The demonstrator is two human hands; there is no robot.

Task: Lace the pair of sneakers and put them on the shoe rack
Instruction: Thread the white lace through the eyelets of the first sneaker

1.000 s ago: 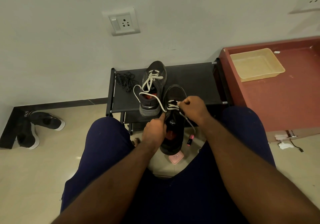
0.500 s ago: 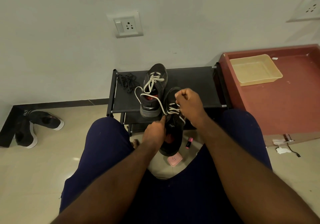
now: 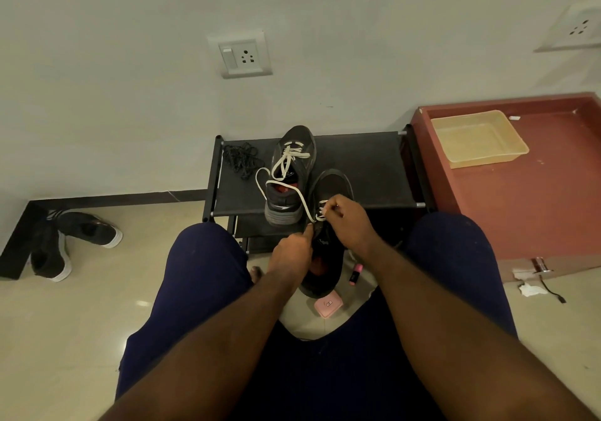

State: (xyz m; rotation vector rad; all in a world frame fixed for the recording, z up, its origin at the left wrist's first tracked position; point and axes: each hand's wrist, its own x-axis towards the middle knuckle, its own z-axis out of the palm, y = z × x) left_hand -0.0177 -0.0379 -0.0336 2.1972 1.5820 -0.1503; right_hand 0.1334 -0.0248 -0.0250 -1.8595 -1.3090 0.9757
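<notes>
A black sneaker leans between my knees, its toe resting on the black shoe rack. My left hand grips its side, thumb up by the eyelets. My right hand pinches the cream lace at the eyelets. That lace loops left across to the second black sneaker, which stands on the rack top with cream lacing through its front eyelets.
A tangle of black laces lies at the rack's left end. A red-brown cabinet with a beige tray stands right. Two dark shoes lie on the floor left. A pink case and pink tube lie below.
My right hand rose with the lace toward the toe, then came back down to the eyelets. The left hand kept its hold on the sneaker.
</notes>
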